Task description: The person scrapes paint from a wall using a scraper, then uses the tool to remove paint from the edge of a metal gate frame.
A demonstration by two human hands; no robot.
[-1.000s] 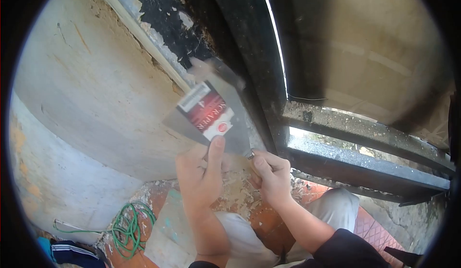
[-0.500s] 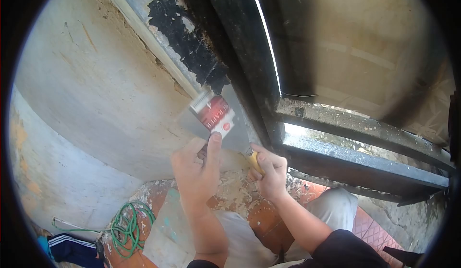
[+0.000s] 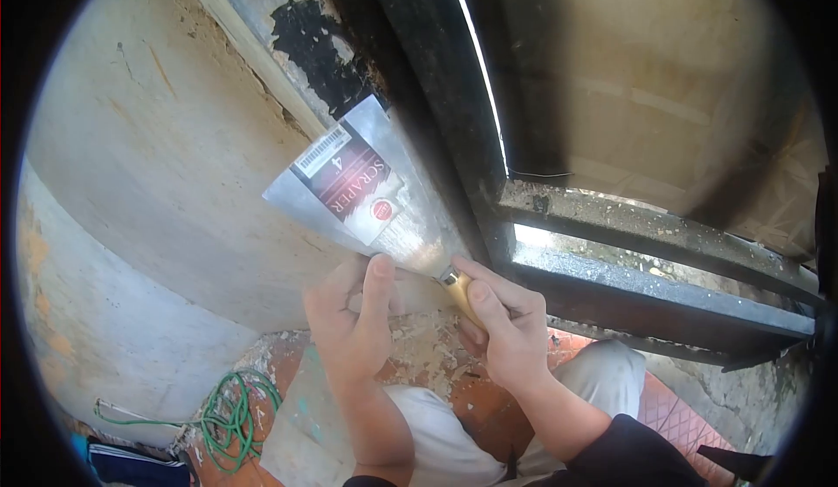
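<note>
Wall: one, pale, rough plaster, scarred and peeling, left of the scraper
Hose: one, green, slim, heaped in loops, below and left of the scraper
Left hand: half curled, thumb raised beside the scraper's lower edge; contact cannot be told
Scraper: one, flat flared metal blade, one printed label, one wood-toned handle, held before the wall
Right hand: closed round the handle
Beams: two, straight, dark, speckled, right of the scraper
</note>
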